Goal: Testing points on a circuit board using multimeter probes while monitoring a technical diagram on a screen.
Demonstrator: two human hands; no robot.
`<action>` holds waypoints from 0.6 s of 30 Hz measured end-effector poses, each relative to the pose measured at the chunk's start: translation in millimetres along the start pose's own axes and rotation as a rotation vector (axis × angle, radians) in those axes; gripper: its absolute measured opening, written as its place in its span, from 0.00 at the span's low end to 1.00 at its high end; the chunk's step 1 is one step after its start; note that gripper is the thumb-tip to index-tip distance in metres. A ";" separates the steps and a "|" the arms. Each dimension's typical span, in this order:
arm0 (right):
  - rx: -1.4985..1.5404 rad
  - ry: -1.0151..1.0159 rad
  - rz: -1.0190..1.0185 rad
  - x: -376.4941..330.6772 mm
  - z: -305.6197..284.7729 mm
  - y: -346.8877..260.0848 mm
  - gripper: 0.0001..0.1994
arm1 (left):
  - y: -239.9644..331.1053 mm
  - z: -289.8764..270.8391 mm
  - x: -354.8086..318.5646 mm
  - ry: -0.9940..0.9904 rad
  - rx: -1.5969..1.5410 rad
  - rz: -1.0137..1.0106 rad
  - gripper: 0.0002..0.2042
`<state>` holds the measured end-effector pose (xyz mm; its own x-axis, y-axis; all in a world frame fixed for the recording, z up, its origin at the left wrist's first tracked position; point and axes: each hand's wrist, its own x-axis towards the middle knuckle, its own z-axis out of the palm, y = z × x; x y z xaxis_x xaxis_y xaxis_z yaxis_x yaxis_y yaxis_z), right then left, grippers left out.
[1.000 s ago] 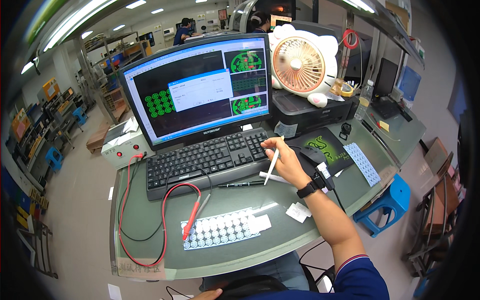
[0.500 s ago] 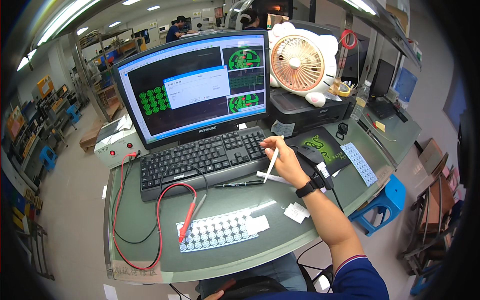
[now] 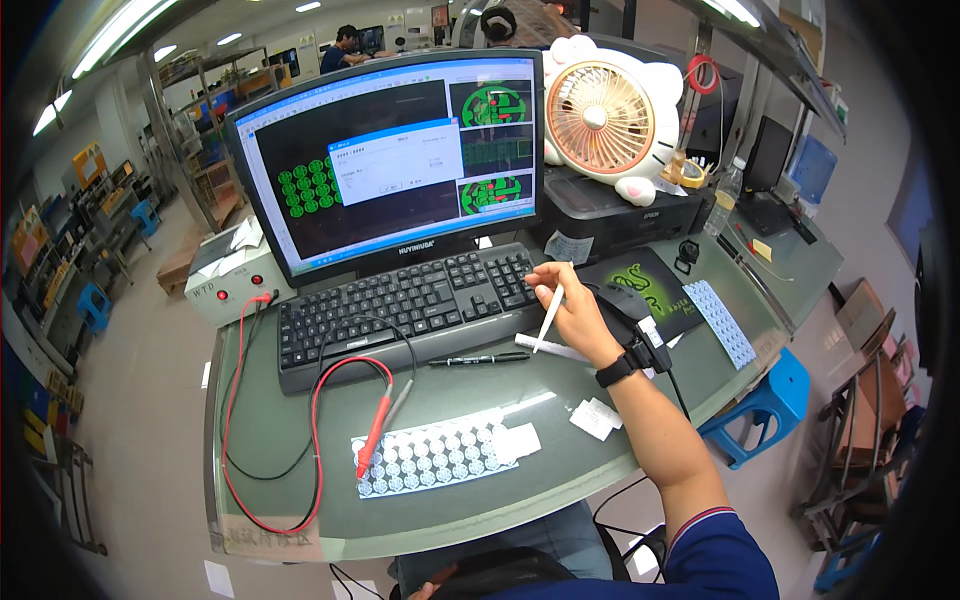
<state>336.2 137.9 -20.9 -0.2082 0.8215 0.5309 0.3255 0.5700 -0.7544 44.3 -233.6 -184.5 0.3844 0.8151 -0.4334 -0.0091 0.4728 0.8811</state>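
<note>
My right hand point(image 3: 578, 318) is over the right end of the black keyboard point(image 3: 400, 310), its fingertips at the number keys. Held between its curled fingers is a slim white stick like a pen point(image 3: 549, 322), slanting down toward the desk. Only a bit of my left hand point(image 3: 428, 589) shows at the lower edge, in my lap, its fingers mostly hidden. On the monitor point(image 3: 385, 245), a dialog box lies over a picture of green round boards. A panel of round white circuit boards point(image 3: 425, 465) lies on the desk, with a red test probe point(image 3: 374, 435) resting across its left end.
A black marker point(image 3: 478, 358) and paper slips point(image 3: 596, 420) lie before the keyboard. The mouse point(image 3: 622, 305) sits right of my hand, near a second board panel point(image 3: 722, 325). Red and black leads run from a white box point(image 3: 238, 285). A fan point(image 3: 600, 118) stands on a printer point(image 3: 635, 222).
The view has shifted slightly. My right hand stays at the number keys, its fingers and the white stick moving a little. The dialog box remains on the screen.
</note>
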 end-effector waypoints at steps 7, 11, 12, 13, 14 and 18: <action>0.194 0.036 -0.039 13.1 4.5 12.9 0.08 | 27.1 5.4 -33.3 -0.064 0.385 0.115 0.33; 0.147 -0.012 -0.006 16.6 -4.9 18.6 0.11 | 49.2 13.6 -38.1 -0.025 0.557 0.102 0.31; 0.147 -0.017 0.005 15.5 -4.9 19.5 0.11 | 45.3 17.1 -37.4 0.008 0.624 0.116 0.30; 0.145 -0.019 0.012 14.7 -4.7 18.9 0.11 | 43.8 20.4 -36.3 0.039 0.693 0.134 0.28; 0.133 -0.023 0.012 14.8 -3.4 17.4 0.11 | 47.3 23.2 -33.8 0.073 0.751 0.155 0.24; 0.140 -0.033 0.005 8.5 0.0 13.5 0.12 | 54.7 39.6 -16.9 0.097 0.741 0.184 0.23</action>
<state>338.8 152.6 -26.6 -0.2376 0.8233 0.5155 0.1953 0.5603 -0.8049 73.9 -234.7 -121.5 0.3532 0.9010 -0.2521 0.5688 0.0071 0.8224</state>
